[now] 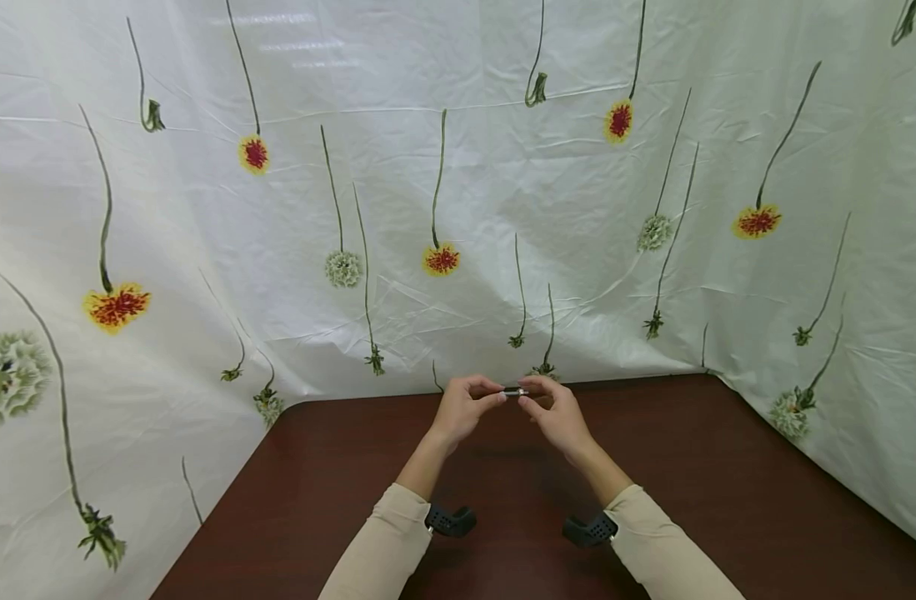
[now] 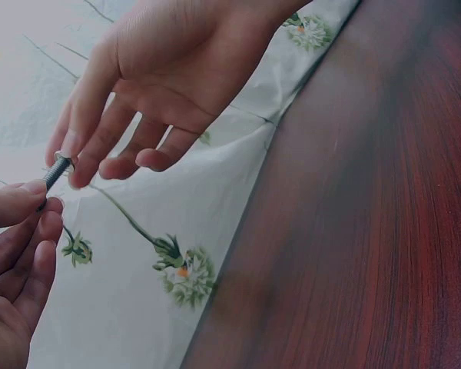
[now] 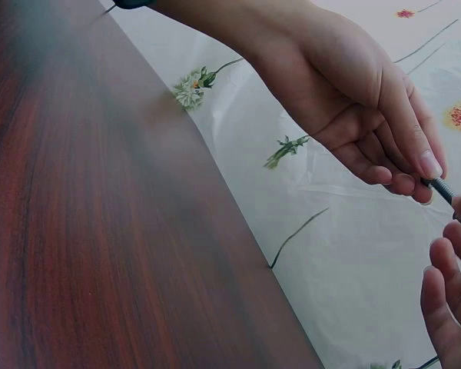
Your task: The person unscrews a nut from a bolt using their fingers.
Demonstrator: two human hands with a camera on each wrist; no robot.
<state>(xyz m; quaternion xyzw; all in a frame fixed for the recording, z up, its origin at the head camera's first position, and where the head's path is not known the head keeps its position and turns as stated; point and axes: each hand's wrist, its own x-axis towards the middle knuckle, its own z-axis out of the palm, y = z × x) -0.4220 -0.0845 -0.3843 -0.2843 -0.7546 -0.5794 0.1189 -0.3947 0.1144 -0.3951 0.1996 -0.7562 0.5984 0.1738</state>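
Held up above the far part of the table is a small threaded bolt (image 1: 512, 392), lying roughly level between both hands. My left hand (image 1: 461, 410) pinches one end between thumb and fingertips. My right hand (image 1: 558, 417) pinches the other end, where a shiny ring-like piece (image 2: 64, 161) sits around the bolt; I cannot tell whether it is a nut or a washer. Between the fingertips, the ridged shank (image 3: 443, 189) shows in the right wrist view. The other fingers of both hands are loosely bent, and the fingertips hide both bolt ends.
Below the hands spreads a dark red-brown wooden table (image 1: 337, 500). A white cloth (image 1: 465, 192) printed with flowers hangs behind it and along both sides. Dark straps with black devices (image 1: 452, 522) are on both wrists, over the ends of light sleeves.
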